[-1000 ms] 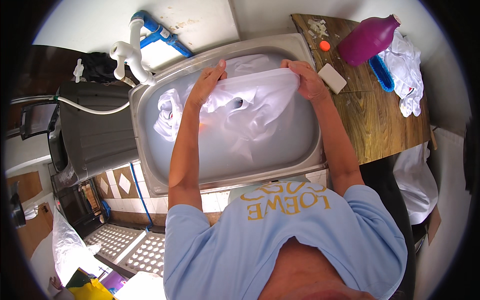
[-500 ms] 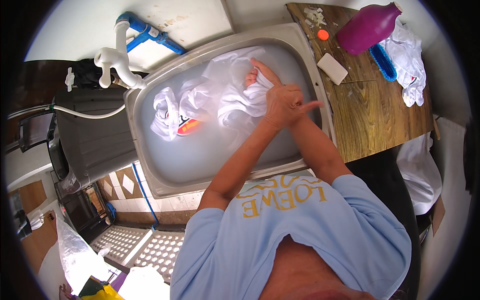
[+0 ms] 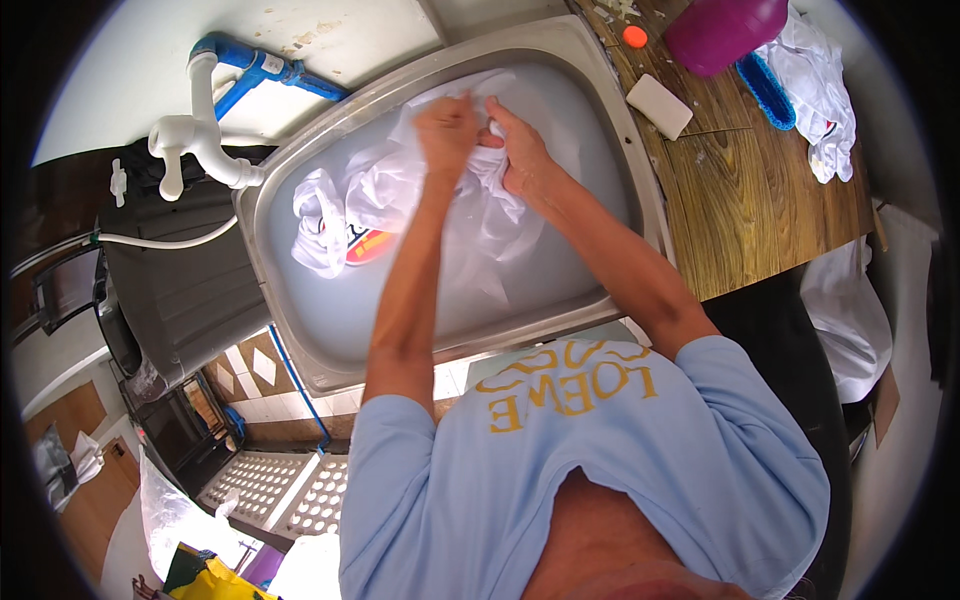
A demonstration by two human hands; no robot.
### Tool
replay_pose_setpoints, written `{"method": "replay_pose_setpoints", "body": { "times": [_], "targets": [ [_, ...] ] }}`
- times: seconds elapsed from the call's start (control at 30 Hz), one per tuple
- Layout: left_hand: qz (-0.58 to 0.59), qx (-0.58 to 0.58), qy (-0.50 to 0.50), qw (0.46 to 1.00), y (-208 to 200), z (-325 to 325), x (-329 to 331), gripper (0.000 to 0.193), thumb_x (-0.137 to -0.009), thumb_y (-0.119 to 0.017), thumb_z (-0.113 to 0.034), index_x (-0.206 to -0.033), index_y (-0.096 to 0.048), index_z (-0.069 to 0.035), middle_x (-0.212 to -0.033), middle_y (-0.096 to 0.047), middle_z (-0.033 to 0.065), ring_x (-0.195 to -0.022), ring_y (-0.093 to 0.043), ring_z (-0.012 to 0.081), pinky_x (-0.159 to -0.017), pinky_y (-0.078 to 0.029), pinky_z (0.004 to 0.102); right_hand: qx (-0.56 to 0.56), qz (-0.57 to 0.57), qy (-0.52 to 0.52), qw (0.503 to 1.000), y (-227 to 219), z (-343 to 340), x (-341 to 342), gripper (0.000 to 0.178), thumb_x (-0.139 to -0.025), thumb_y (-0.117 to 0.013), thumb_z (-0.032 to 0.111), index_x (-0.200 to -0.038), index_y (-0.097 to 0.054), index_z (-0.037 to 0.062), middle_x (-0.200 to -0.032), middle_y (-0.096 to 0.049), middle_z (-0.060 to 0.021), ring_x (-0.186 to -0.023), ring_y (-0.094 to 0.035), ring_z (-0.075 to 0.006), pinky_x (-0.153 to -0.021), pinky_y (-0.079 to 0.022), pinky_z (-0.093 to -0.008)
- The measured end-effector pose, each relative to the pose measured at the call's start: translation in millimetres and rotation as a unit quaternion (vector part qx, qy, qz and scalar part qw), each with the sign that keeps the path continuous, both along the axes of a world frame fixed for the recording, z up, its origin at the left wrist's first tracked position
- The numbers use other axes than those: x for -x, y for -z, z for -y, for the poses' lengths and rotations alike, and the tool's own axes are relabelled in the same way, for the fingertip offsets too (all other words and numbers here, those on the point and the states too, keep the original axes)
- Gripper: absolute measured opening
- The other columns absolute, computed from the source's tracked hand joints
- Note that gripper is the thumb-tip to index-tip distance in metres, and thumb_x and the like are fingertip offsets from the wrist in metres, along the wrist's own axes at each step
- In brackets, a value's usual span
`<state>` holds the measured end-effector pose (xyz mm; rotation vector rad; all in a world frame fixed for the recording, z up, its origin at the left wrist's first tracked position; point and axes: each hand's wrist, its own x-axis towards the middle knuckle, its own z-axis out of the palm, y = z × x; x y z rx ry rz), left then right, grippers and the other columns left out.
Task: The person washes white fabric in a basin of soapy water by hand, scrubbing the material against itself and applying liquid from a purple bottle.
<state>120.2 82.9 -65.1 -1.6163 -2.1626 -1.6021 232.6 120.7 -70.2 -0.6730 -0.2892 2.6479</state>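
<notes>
A white garment (image 3: 385, 190) with a red, orange and black printed patch lies partly under cloudy water in a grey basin (image 3: 290, 365). My right hand (image 3: 522, 150) grips a bunched fold of it near the basin's far side, with the thumb pointing up. Just left of it is my left hand (image 3: 447, 130), smeared by motion and curled like a fist above the cloth. Whatever its fingers may hold is hidden. Wet folds hang from my right hand into the water.
On the wooden counter (image 3: 740, 210) at right are a pale soap bar (image 3: 660, 107), an orange cap (image 3: 634, 37), a purple bottle (image 3: 722, 35), a blue brush (image 3: 766, 92) and another white cloth (image 3: 822, 100). A white tap (image 3: 185, 145) juts over the basin's left corner.
My left hand has moved left, from across my right wrist to beside the right hand. The right hand stays on the garment, whose held part has been drawn up and bunched.
</notes>
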Motion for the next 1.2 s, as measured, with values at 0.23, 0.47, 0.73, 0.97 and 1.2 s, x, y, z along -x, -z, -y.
{"method": "replay_pose_setpoints", "body": {
  "times": [0.23,0.47,0.73,0.97,1.2],
  "targets": [
    [0.337,0.101,-0.009,0.936,-44,54,98,0.052,-0.084,-0.064,-0.044,-0.047,-0.044,-0.013,-0.049,-0.035,-0.0069,-0.047,-0.03,0.0044,-0.043,-0.021,0.0247,-0.385,0.133,-0.185,0.894,-38,-59,-72,0.018,-0.077,-0.057,0.015,-0.091,-0.06,0.0038,-0.077,-0.055,0.0023,-0.07,-0.05,-0.0071,-0.065,-0.04,-0.0225],
    [0.417,0.12,0.003,0.901,-49,76,106,0.047,-0.084,-0.066,-0.037,-0.05,-0.043,-0.015,-0.052,-0.037,-0.0084,-0.049,-0.029,0.0024,-0.045,-0.021,0.0224,-0.519,0.117,-0.17,0.829,-40,-46,-64,0.019,-0.075,-0.053,0.008,-0.091,-0.059,0.0016,-0.079,-0.055,0.0033,-0.075,-0.048,-0.0043,-0.068,-0.038,-0.0201],
    [0.166,0.217,0.061,0.96,-23,70,86,0.04,-0.072,-0.077,-0.023,-0.055,-0.045,-0.007,-0.052,-0.043,-0.0028,-0.052,-0.037,0.0044,-0.044,-0.03,0.0253,-0.665,0.332,-0.147,0.653,-27,-51,-55,0.024,-0.08,-0.058,0.026,-0.088,-0.062,0.004,-0.082,-0.064,-0.0088,-0.075,-0.058,-0.0188,-0.068,-0.044,-0.031],
    [-0.075,0.313,-0.044,0.946,3,65,73,0.024,-0.074,-0.068,-0.028,-0.069,-0.058,-0.007,-0.058,-0.056,0.0079,-0.056,-0.051,0.0295,-0.054,-0.041,0.0373,-0.682,0.419,-0.207,0.562,1,-45,-28,0.021,-0.079,-0.054,0.02,-0.088,-0.064,0.0038,-0.083,-0.065,-0.0095,-0.08,-0.061,-0.0259,-0.076,-0.047,-0.039],
    [0.494,0.023,0.126,0.86,-33,54,58,0.031,-0.091,-0.053,-0.032,-0.08,-0.064,-0.004,-0.072,-0.063,0.0051,-0.068,-0.058,0.0159,-0.065,-0.046,0.0319,-0.009,0.022,0.024,0.999,-15,-40,-22,0.016,-0.076,-0.054,0.014,-0.08,-0.061,-0.0002,-0.082,-0.062,-0.0088,-0.077,-0.059,-0.0237,-0.075,-0.049,-0.0387]
  ]
}}
